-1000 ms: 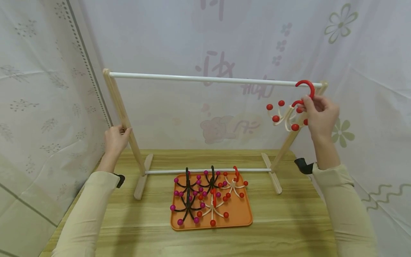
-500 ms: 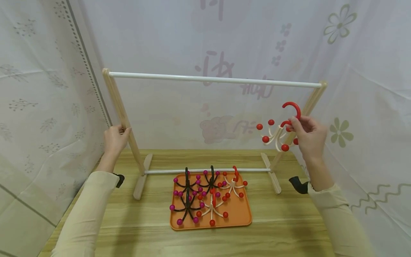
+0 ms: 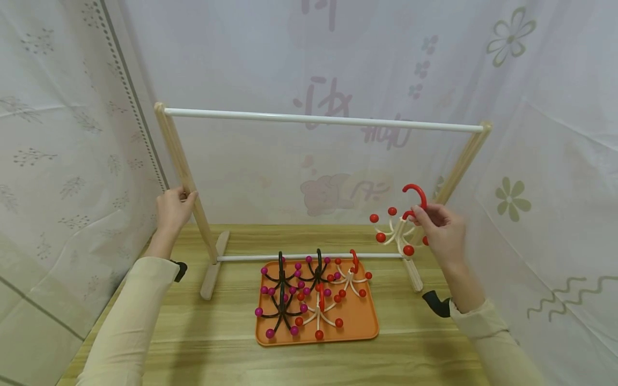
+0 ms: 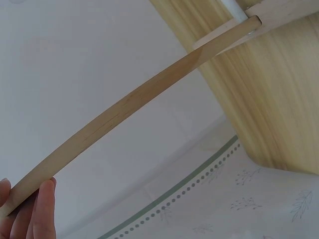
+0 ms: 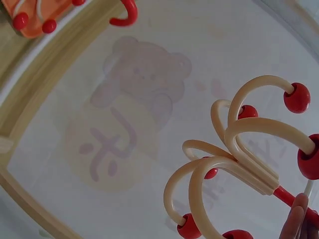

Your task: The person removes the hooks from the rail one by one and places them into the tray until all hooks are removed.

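Note:
In the head view my left hand [image 3: 174,209] grips the left wooden upright [image 3: 204,228] of a rack about halfway up. In the left wrist view its fingers lie around that same upright [image 4: 119,112]. My right hand [image 3: 445,236] pinches a multi-arm hanger [image 3: 399,230] by its red hook, in front of the right upright [image 3: 458,170]. This hanger's cream arms curve upward and end in red balls, and its hook stands clear of the white top bar [image 3: 299,118]. In the right wrist view the hanger's cream arms [image 5: 256,175] fill the lower right.
Below the rack, an orange tray [image 3: 359,324] on the wooden table [image 3: 232,354] bears several similar hangers. Some are black [image 3: 282,308] with magenta balls, others cream [image 3: 319,308] with red balls. A white lower bar [image 3: 251,258] runs behind the tray. Patterned curtains surround the table.
My right hand has carried the hanger down and to the left, away from the right end of the top bar. The left hand stays on the upright.

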Motion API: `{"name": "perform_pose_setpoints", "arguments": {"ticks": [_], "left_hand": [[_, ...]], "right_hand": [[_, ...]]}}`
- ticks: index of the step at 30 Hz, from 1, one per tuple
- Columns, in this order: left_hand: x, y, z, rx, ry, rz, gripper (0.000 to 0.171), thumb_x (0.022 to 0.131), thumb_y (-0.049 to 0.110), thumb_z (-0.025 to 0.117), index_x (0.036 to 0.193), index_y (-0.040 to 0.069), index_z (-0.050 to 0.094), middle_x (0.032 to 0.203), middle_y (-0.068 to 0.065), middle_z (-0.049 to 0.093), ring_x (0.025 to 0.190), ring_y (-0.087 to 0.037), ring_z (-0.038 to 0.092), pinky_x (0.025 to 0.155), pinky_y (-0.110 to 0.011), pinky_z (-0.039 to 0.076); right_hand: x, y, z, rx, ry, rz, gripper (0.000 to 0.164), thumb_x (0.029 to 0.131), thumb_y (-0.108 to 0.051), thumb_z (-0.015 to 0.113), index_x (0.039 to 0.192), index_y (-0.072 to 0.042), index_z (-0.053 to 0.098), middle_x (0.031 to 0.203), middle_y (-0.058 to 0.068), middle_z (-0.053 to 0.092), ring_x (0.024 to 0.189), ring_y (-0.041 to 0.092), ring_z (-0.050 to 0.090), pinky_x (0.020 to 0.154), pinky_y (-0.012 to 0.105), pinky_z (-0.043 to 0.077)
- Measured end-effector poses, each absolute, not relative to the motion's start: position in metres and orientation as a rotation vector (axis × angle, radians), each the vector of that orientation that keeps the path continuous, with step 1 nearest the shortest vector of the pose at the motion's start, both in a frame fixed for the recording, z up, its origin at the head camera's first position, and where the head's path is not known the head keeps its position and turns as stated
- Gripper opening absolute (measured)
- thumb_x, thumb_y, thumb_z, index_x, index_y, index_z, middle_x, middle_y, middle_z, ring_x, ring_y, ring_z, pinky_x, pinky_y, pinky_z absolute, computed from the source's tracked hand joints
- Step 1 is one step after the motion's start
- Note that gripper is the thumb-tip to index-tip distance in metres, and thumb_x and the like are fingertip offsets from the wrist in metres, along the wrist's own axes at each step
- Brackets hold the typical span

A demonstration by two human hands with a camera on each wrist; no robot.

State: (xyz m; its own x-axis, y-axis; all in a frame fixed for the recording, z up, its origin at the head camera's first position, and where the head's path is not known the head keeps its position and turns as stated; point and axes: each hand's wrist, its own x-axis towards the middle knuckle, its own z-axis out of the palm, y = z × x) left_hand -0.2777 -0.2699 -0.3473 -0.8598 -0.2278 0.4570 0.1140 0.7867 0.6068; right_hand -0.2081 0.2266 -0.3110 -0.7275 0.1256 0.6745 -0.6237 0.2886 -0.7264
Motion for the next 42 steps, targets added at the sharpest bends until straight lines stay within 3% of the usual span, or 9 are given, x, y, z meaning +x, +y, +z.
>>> {"name": "perform_pose_setpoints", "arguments": {"ticks": [7, 14, 25, 32, 42], "left_hand": [[-0.278, -0.270, -0.347, 0.082, -2.456, -0.881, 0.028, 0.092, 0.017, 0.046, 0.087, -0.008, 0.058, 0.091, -0.029, 0.059, 0.083, -0.040, 0.055, 0.069, -0.048, 0.043], [-0.276, -0.269, -0.347, 0.072, -2.449, -0.888, 0.028, 0.092, 0.017, 0.046, 0.086, -0.008, 0.058, 0.090, -0.030, 0.059, 0.084, -0.042, 0.055, 0.069, -0.048, 0.043], [-0.277, -0.270, -0.347, 0.072, -2.450, -0.868, 0.029, 0.092, 0.017, 0.046, 0.085, -0.008, 0.058, 0.090, -0.030, 0.059, 0.085, -0.042, 0.055, 0.070, -0.049, 0.043], [-0.277, -0.270, -0.347, 0.067, -2.453, -0.883, 0.028, 0.092, 0.017, 0.046, 0.086, -0.008, 0.058, 0.092, -0.030, 0.059, 0.085, -0.042, 0.056, 0.069, -0.049, 0.044], [-0.277, -0.270, -0.347, 0.073, -2.452, -0.895, 0.029, 0.092, 0.017, 0.046, 0.087, -0.009, 0.058, 0.092, -0.031, 0.059, 0.086, -0.043, 0.055, 0.070, -0.049, 0.043]], "right_hand": [[-0.197, 0.218, -0.331, 0.355, -2.056, 1.493, 0.015, 0.082, -0.003, 0.061, 0.087, 0.011, 0.060, 0.076, 0.028, 0.061, 0.062, 0.008, 0.062, 0.052, 0.017, 0.046], [-0.191, 0.213, -0.350, 0.393, -2.050, 1.536, 0.014, 0.082, 0.001, 0.060, 0.087, 0.014, 0.059, 0.079, 0.030, 0.060, 0.062, 0.015, 0.062, 0.052, 0.017, 0.047], [-0.180, 0.204, -0.386, 0.472, -2.106, 1.572, 0.007, 0.080, 0.004, 0.061, 0.084, 0.011, 0.061, 0.073, 0.026, 0.061, 0.063, 0.023, 0.063, 0.049, 0.018, 0.045], [-0.173, 0.200, -0.403, 0.480, -2.171, 1.584, 0.007, 0.079, 0.002, 0.062, 0.085, 0.006, 0.063, 0.071, 0.020, 0.063, 0.063, 0.021, 0.063, 0.042, 0.020, 0.041], [-0.162, 0.195, -0.431, 0.644, -2.155, 1.623, 0.007, 0.079, 0.009, 0.059, 0.085, 0.010, 0.061, 0.072, 0.018, 0.064, 0.063, 0.016, 0.063, 0.053, 0.023, 0.049]]}}
